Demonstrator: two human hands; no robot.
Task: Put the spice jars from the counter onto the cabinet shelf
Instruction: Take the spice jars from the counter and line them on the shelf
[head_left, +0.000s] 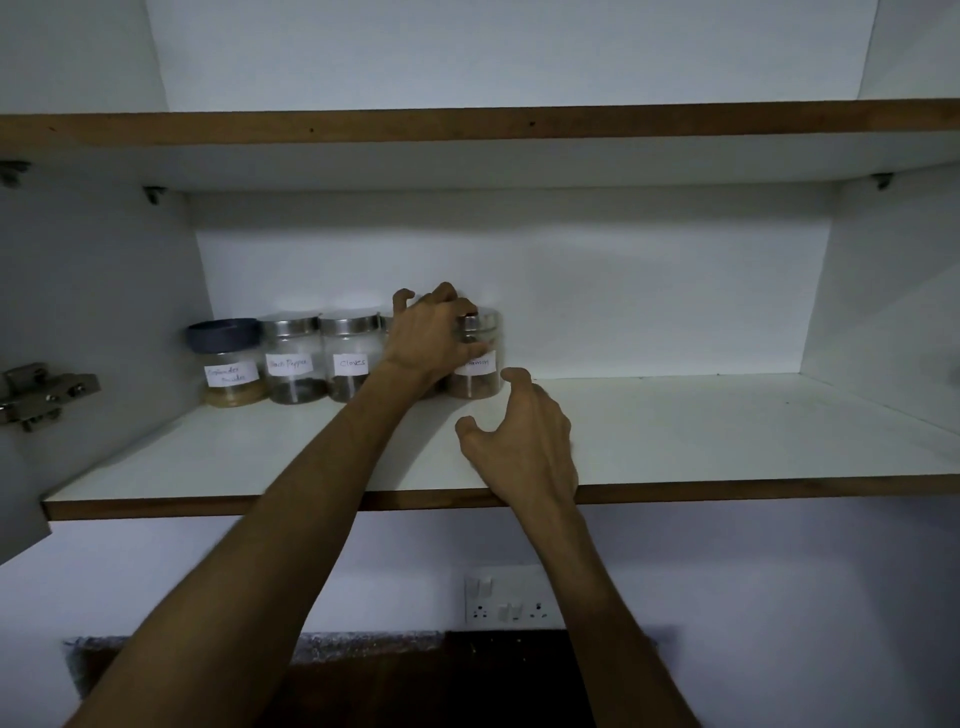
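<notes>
Five spice jars stand in a row at the back left of the white cabinet shelf (675, 431). From the left they are a blue-lidded coriander jar (228, 364), a black pepper jar (293, 361), a cloves jar (349, 358), a jar almost hidden by my hand with only its lid edge (386, 322) showing, and a jar of brown powder (480, 364). My left hand (431, 340) curls over the hidden jar, its thumb lying against the brown-powder jar's lid. My right hand (524, 436) hovers over the shelf in front of that jar, fingers loosely curled and holding nothing.
A second shelf (467, 124) runs above. An open cabinet door with a metal hinge (41, 395) hangs at the left. Below the cabinet are a wall socket plate (511, 597) and a dark counter edge (363, 649). The shelf's right half is bare.
</notes>
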